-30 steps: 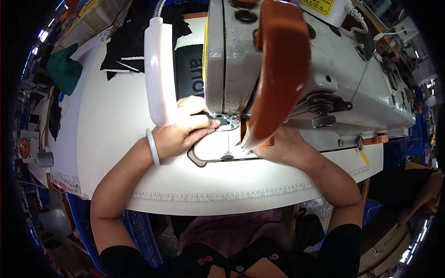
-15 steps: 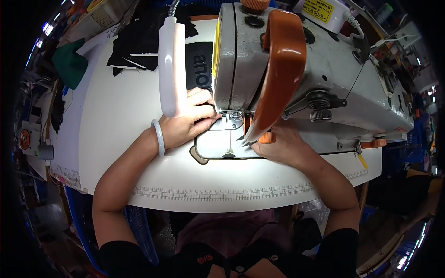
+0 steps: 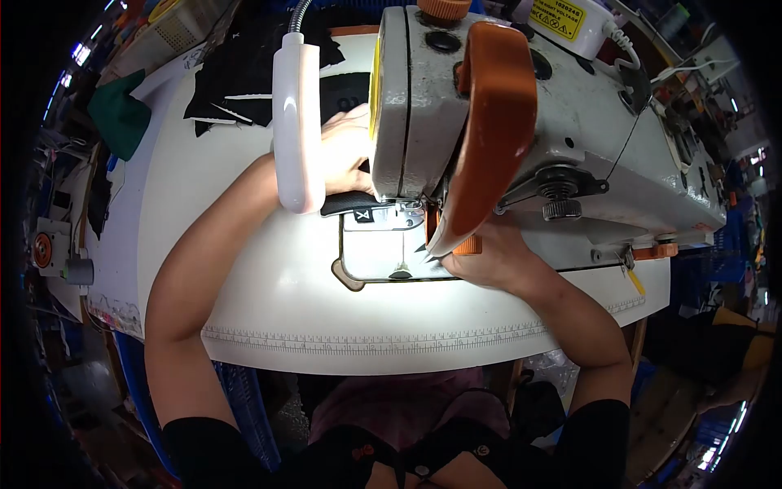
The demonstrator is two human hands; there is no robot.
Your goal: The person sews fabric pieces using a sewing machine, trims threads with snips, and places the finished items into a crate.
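Black cloth: The dark piece (image 3: pixel 346 203) lay on the left side of the sewing machine (image 3: pixel 586 130), its near edge reaching the presser foot (image 3: pixel 407 213) and overlapping the metal plate (image 3: pixel 376 244). A small tag (image 3: pixel 363 216) with a pale mark showed at that edge.
Left hand: It rested (image 3: pixel 346 155) over the cloth, just beyond the near edge, partly behind the white lamp (image 3: pixel 298 130). Whether the grip pinched the cloth or only pressed it flat could not be told.
Right hand: It sat (image 3: pixel 493 254) low beside the orange lever (image 3: pixel 501 122), next to two dark pointed tips (image 3: pixel 427 251). Its fingers were mostly hidden, so its grip could not be told.
Handling: The cloth looked light, soft and easily creased, not fragile. Flat fingers near the tagged edge, clear of the presser foot, seemed the best hold.
Around: Black scraps (image 3: pixel 232 81) and a green cloth (image 3: pixel 120 116) lay farther back; a printed ruler (image 3: pixel 366 345) curved along the white bench (image 3: pixel 261 285).
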